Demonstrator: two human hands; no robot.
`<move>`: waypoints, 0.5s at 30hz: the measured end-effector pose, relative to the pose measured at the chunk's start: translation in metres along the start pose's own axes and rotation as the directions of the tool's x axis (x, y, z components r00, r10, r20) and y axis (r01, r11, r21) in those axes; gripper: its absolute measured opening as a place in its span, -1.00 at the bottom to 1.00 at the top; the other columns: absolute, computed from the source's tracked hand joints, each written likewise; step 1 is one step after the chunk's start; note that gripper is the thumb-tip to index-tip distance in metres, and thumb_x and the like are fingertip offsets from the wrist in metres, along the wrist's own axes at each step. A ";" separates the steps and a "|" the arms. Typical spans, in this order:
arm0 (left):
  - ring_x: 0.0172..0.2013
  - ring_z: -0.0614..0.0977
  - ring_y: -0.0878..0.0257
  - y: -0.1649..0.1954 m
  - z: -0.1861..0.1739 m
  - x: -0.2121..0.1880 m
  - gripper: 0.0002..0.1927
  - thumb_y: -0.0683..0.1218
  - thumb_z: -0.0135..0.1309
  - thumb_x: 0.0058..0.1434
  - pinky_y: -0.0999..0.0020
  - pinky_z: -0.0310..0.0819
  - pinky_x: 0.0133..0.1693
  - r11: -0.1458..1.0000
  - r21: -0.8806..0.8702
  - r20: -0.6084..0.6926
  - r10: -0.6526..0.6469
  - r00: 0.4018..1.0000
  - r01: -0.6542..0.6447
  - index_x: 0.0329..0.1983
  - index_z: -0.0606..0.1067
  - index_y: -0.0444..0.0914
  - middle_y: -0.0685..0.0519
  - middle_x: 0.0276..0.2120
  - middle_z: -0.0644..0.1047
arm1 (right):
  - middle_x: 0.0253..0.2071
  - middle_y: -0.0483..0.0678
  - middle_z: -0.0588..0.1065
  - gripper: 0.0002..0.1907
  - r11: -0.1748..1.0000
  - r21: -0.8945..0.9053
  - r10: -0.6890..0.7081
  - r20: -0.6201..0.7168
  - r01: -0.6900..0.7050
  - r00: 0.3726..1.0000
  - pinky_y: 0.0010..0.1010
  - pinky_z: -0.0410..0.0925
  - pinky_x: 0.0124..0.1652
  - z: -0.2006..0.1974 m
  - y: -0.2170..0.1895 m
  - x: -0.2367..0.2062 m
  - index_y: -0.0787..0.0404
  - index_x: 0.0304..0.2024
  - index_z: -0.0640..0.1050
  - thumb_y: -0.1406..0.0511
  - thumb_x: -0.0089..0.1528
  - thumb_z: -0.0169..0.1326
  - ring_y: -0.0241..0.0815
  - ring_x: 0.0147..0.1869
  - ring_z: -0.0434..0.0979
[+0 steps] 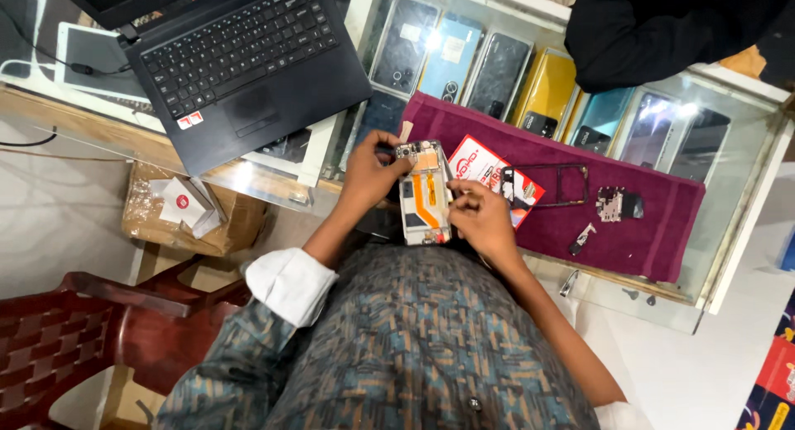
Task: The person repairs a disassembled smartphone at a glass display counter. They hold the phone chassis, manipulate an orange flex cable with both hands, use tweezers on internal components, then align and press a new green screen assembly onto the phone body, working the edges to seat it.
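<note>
**Opened phone held in both hands over the near edge of the surface**

Opened phone (pixel 423 194), back cover off with its white frame and orange ribbon cable showing, sits upright between your hands, just above the near edge of the maroon cloth (pixel 654 231). Your left hand (pixel 370 175) wraps its left side, fingers curled shut on the upper edge. Your right hand (pixel 480 216) closes against the right side, fingertips pinched at the frame; whether they hold a small part there, I cannot tell.

Room is tight on your left: the black laptop (pixel 240 65) overhangs the glass surface (pixel 745 223) close by. To your right the cloth carries a red-and-white card (pixel 484 166), a thin black phone frame (pixel 555 186), a small circuit part (pixel 617 205) and a small dark piece (pixel 580 239), with bare cloth between them. Beyond the cloth, a person's dark sleeve (pixel 654 32) rests at the far edge. A red chair (pixel 74 330) stands at your left side, below the surface.
</note>
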State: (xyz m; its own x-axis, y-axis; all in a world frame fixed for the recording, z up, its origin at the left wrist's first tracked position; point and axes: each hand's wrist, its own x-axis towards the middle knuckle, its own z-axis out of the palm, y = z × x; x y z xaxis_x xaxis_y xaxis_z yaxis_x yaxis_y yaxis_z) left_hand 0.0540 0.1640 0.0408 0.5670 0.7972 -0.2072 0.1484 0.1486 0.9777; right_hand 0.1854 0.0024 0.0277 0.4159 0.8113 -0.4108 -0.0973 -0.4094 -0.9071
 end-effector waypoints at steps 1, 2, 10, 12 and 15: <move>-0.17 0.64 0.30 0.001 0.002 0.001 -0.62 -0.24 0.28 0.12 0.40 0.61 -0.13 0.984 -0.175 0.047 -0.027 0.999 0.035 -0.04 0.39 -0.29 -0.03 -0.17 0.57 | -0.35 -0.07 0.55 -0.57 0.999 0.040 -0.030 0.016 0.029 0.999 -0.57 0.33 -0.50 -0.006 0.000 -0.003 0.45 0.11 0.50 0.49 0.17 0.16 -0.46 -0.48 0.42; -0.21 0.65 0.30 0.000 0.004 0.001 -0.62 -0.26 0.24 0.15 0.41 0.59 -0.16 0.963 -0.260 0.080 -0.053 0.995 0.073 -0.02 0.37 -0.28 -0.05 -0.22 0.59 | -0.35 -0.06 0.54 -0.59 0.999 0.038 -0.035 0.017 0.034 0.999 -0.57 0.31 -0.49 -0.012 0.000 -0.007 0.45 0.09 0.53 0.49 0.16 0.18 -0.45 -0.48 0.42; -0.34 0.68 0.37 0.037 0.019 -0.029 -0.53 -0.24 0.13 0.28 0.48 0.58 -0.32 0.870 -0.470 0.255 -0.026 0.967 0.147 0.25 0.33 -0.31 -0.01 -0.29 0.67 | -0.26 -0.02 0.59 -0.64 0.950 0.270 -0.158 -0.012 0.155 0.987 -0.60 0.26 -0.41 -0.054 -0.010 -0.050 0.51 0.00 0.61 0.43 0.17 0.25 -0.41 -0.40 0.41; -0.42 0.56 0.40 0.048 0.021 -0.037 -0.51 -0.24 0.15 0.32 0.52 0.40 -0.42 0.907 -0.407 0.302 0.023 0.953 0.107 0.30 0.37 -0.34 -0.01 -0.37 0.59 | -0.26 -0.02 0.59 -0.64 0.926 0.340 -0.174 -0.003 0.164 0.985 -0.57 0.31 -0.38 -0.060 -0.017 -0.061 0.50 -0.01 0.59 0.42 0.17 0.26 -0.38 -0.37 0.47; -0.35 0.62 0.39 0.057 0.026 -0.047 -0.57 -0.22 0.16 0.33 0.50 0.51 -0.34 0.885 -0.444 0.347 0.024 0.938 0.142 0.25 0.42 -0.38 0.00 -0.28 0.63 | -0.21 -0.01 0.60 -0.64 0.895 0.399 -0.223 0.019 0.197 0.975 -0.55 0.36 -0.30 -0.065 -0.029 -0.076 0.47 -0.01 0.58 0.41 0.16 0.24 -0.35 -0.27 0.53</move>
State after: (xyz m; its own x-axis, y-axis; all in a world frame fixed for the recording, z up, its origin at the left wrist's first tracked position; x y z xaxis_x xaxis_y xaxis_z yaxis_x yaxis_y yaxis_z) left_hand 0.0570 0.1193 0.1052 0.8160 0.5484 -0.1827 -0.1484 0.5042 0.8507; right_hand 0.2159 -0.0745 0.0909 0.4099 0.8900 -0.1996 -0.3661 -0.0399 -0.9297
